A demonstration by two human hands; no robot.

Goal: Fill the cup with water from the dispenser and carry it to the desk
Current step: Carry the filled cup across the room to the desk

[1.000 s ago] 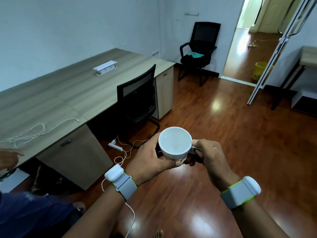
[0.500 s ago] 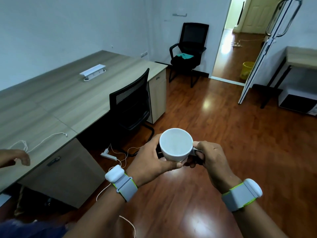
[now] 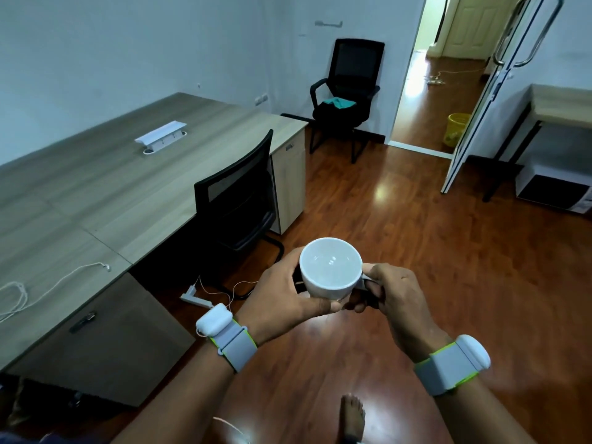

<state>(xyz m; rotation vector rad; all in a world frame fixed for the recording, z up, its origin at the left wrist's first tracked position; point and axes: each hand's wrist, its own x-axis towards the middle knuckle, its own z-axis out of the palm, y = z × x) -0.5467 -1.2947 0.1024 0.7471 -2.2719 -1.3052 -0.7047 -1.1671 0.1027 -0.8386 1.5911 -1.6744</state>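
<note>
Cup [image 3: 330, 267] is being carried upright above the floor [image 3: 416, 251], right of the long desk [image 3: 105, 200] and clear of its chair [image 3: 238, 200]. The left hand [image 3: 282, 296] is cupping the body from the side and below, while the right hand [image 3: 392, 293] is pinching the handle. Contents are unclear; in my judgement, keeping the rim level and both holds firm is advisable.
</note>
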